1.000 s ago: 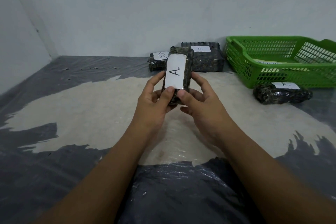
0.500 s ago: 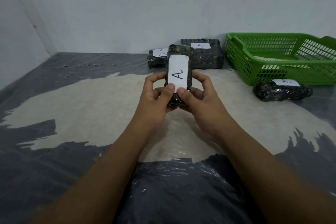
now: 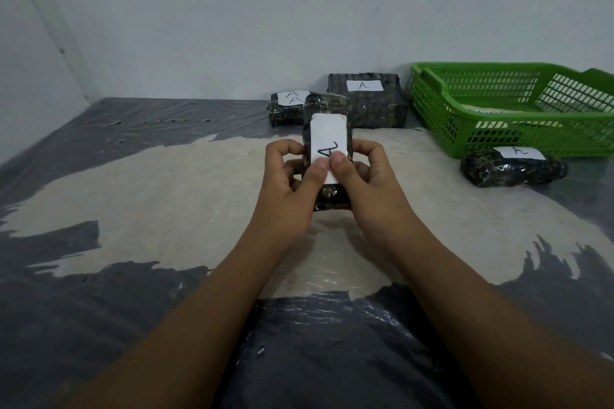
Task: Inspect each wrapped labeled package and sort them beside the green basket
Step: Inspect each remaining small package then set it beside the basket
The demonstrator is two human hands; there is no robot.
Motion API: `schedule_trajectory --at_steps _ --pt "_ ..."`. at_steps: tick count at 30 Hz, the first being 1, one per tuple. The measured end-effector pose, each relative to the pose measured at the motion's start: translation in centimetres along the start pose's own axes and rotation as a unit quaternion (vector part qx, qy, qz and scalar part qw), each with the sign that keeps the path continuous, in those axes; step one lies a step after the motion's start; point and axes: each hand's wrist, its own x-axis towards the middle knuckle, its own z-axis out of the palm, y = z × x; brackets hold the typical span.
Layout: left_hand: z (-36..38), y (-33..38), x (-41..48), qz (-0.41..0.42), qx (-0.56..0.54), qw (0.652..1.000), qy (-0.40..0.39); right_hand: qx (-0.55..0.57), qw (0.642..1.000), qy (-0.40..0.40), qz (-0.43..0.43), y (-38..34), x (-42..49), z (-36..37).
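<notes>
Dark plastic-wrapped oblong package [image 3: 328, 143], white paper label [image 3: 327, 128] marked A: being held up above the grey plastic sheet [image 3: 99, 309], standing roughly upright with the label facing the camera. Gripping its left edge with the left hand [image 3: 289, 186], fingers curling round the side and thumb pressing on the lower part of the label. Gripping the right edge likewise with the right hand [image 3: 368, 183], thumb lying just beside the other thumb. Judging by this, inspecting the label, not yet placing.

Lying against the wall [image 3: 299, 10], left of the green plastic mesh basket [image 3: 518, 139]: a large dark wrapped block [image 3: 367, 106] labelled A and, close at its left side, a smaller dark wrapped bundle [image 3: 285, 109] whose label seems to be showing two A marks. Lying just in front of the basket's near wall: a lumpy dark wrapped parcel [image 3: 513, 168], also labelled A. Showing inside the basket: something pale with faint writing, too hidden to identify.

Reckoning progress: seemingly three packages already resting beside the basket, and one in hand being checked. Remaining, as far as showing: setting this package down near the basket, probably with the group by the wall. Possibly waiting in the basket, further items; not possible to tell.
</notes>
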Motion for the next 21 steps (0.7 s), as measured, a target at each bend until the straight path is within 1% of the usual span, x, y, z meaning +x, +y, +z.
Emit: schedule_trajectory --at_steps 2,4,7,9,11,13,15,17,21 --pt "0.08 0.07 0.13 -0.023 -0.022 0.999 0.024 -0.019 1.000 -0.009 -0.006 0.31 -0.01 0.05" --pt "0.06 -0.06 0.36 -0.022 -0.002 0.999 0.047 -0.015 1.000 -0.018 0.006 0.58 -0.05 0.09" --pt "0.28 -0.31 0.28 -0.012 0.001 1.000 0.027 0.016 1.000 -0.002 0.020 0.51 0.04 0.14" --pt "0.50 -0.20 0.03 -0.019 -0.014 1.000 0.012 -0.004 1.000 0.013 0.003 0.37 0.14 0.09" --pt "0.56 0.03 0.03 -0.034 -0.034 0.999 0.025 -0.031 0.999 0.013 -0.015 0.21 0.07 0.15" --pt "0.53 0.04 0.21 -0.033 -0.013 0.999 0.039 -0.057 0.998 0.003 -0.019 0.33 -0.04 0.23" --pt "0.61 -0.03 0.29 -0.018 0.011 0.999 0.040 -0.044 0.999 -0.001 -0.003 0.24 -0.14 0.31" --pt "0.67 -0.05 0.21 -0.007 0.016 0.999 0.034 -0.021 1.000 0.009 0.011 0.06 0.00 0.33" --pt "0.60 0.06 0.13 -0.022 0.014 0.999 0.027 -0.066 0.997 0.035 -0.008 0.01 0.07 0.15"
